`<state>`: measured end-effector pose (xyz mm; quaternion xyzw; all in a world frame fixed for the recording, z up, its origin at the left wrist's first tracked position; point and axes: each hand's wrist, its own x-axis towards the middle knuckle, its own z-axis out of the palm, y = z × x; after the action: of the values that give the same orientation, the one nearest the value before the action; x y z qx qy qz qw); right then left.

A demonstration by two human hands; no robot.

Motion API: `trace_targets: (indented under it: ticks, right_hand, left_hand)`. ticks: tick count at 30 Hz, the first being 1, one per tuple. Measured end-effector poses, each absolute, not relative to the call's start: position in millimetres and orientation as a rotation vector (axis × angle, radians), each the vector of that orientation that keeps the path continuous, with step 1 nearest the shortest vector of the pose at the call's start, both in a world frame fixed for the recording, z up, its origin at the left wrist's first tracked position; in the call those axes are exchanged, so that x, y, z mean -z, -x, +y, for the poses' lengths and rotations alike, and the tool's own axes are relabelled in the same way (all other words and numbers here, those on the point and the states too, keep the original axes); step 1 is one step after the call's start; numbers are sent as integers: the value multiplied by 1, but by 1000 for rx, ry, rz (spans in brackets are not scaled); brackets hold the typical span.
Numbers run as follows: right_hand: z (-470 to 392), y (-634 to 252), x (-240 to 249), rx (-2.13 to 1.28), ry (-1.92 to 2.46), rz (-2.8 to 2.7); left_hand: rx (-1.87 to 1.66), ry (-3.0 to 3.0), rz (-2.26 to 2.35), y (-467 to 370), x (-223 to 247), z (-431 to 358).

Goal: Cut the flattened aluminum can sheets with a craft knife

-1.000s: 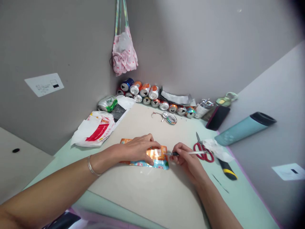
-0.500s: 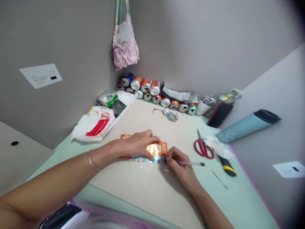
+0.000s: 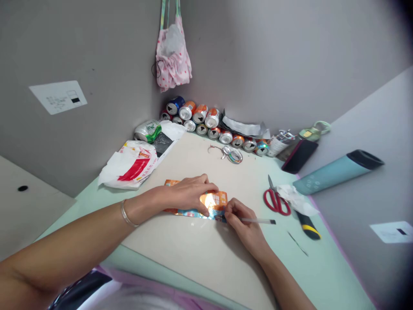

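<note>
A shiny orange and blue sheet (image 3: pixel 214 201) lies flat on the pale board (image 3: pixel 193 245). Across it rests my left hand (image 3: pixel 190 194), with the fingers spread and pressing on the sheet, the thumb near its lower edge. My right hand (image 3: pixel 241 219) is closed around a thin clear pen (image 3: pixel 258 221) at the sheet's right end. The pen's rear end sticks out to the right, and its tip points left at the sheet's lower right corner. A bracelet circles my left wrist.
Drink cans (image 3: pixel 226 137) line the back wall, with cut can tops (image 3: pixel 232 154) before them. Red scissors (image 3: pixel 276 202), crumpled tissue (image 3: pixel 292 196), a yellow-black handle (image 3: pixel 309 228) and a blue tumbler (image 3: pixel 338 172) lie right. A white-red bag (image 3: pixel 129 165) is left.
The view has shifted slightly. Both hands stay in nearly the same places on the sheet, and the pen remains in my right hand.
</note>
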<state>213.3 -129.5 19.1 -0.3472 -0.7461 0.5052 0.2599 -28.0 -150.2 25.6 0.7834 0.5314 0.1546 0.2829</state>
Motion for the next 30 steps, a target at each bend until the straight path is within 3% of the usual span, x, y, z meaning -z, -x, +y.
trace_targets:
  ticks: [30]
  right_hand:
    - [-131, -211, -21, -1354, 948, -2052]
  left_hand:
    - [-388, -2111, 1432, 28, -26, -150]
